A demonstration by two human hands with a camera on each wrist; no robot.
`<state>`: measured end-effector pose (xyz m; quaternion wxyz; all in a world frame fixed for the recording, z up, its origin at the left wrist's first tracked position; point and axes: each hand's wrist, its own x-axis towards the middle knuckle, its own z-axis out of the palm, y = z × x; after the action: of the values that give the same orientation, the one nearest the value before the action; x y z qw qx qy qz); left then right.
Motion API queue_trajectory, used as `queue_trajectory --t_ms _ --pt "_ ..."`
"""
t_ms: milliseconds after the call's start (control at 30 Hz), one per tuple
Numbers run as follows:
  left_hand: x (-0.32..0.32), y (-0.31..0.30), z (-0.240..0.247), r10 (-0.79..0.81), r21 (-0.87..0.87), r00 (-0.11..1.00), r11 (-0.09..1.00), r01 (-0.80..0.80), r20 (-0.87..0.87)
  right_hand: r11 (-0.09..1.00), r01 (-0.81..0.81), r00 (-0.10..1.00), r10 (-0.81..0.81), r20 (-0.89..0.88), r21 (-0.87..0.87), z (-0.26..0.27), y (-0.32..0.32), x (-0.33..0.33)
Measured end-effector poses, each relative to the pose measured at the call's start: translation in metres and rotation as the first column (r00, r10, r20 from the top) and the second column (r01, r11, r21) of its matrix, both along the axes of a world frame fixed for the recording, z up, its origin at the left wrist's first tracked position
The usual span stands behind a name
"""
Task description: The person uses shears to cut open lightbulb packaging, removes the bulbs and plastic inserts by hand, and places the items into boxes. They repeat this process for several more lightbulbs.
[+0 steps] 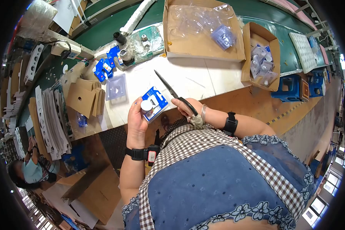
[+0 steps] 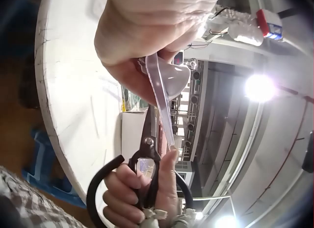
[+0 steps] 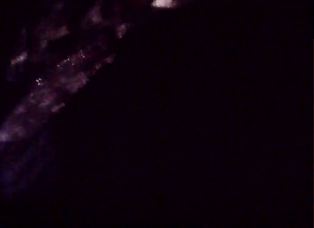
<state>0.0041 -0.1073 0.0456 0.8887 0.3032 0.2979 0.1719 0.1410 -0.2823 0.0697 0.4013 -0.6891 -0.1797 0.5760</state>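
My left hand (image 1: 137, 122) grips a blister pack (image 1: 160, 100) by its left side. The pack has a blue and white printed card and a clear plastic front with a round white bulge. From the left wrist view the pack (image 2: 159, 93) is seen edge-on, its bulge facing right. My right hand (image 1: 188, 106) holds black-handled scissors (image 1: 166, 85), blades pointing away over the white tabletop. In the left wrist view the right thumb touches the pack's lower edge, beside the scissors (image 2: 148, 140). The right wrist view is almost wholly dark.
On the white table (image 1: 188, 76) lie a clear plastic shell (image 1: 115, 87) and several blue cards (image 1: 103, 69). Behind stands a machine with metal fittings (image 1: 126, 55). A large carton (image 1: 203, 53) and a smaller box (image 1: 246, 69) hold clear packs. Brown cardboard pieces (image 1: 80, 96) stand left.
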Motion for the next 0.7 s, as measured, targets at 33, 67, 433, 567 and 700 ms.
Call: queue_trajectory --t_ms 33,67,433,567,700 --pt "-0.001 0.0 0.0 -0.019 0.013 1.0 1.0 0.019 -0.003 0.999 0.044 0.999 -0.044 -0.016 0.023 -0.002 -0.001 0.001" --pt "-0.001 0.001 0.001 -0.019 0.012 1.0 1.0 0.019 -0.005 0.997 0.068 0.995 -0.066 -0.077 0.027 -0.001 -0.003 0.006" --pt "0.012 -0.004 0.043 -0.234 0.222 0.97 0.951 0.216 0.06 0.877 0.275 0.959 -0.221 -0.177 0.393 0.012 0.019 0.022" --pt "0.009 -0.022 0.037 -0.353 0.122 0.935 0.93 0.347 0.034 0.84 0.328 0.943 -0.265 -0.199 0.432 0.009 0.034 0.02" --pt "0.013 -0.012 0.022 -0.09 0.171 0.993 0.982 0.077 0.071 0.908 0.209 0.978 -0.197 -0.07 0.364 0.013 0.034 0.006"
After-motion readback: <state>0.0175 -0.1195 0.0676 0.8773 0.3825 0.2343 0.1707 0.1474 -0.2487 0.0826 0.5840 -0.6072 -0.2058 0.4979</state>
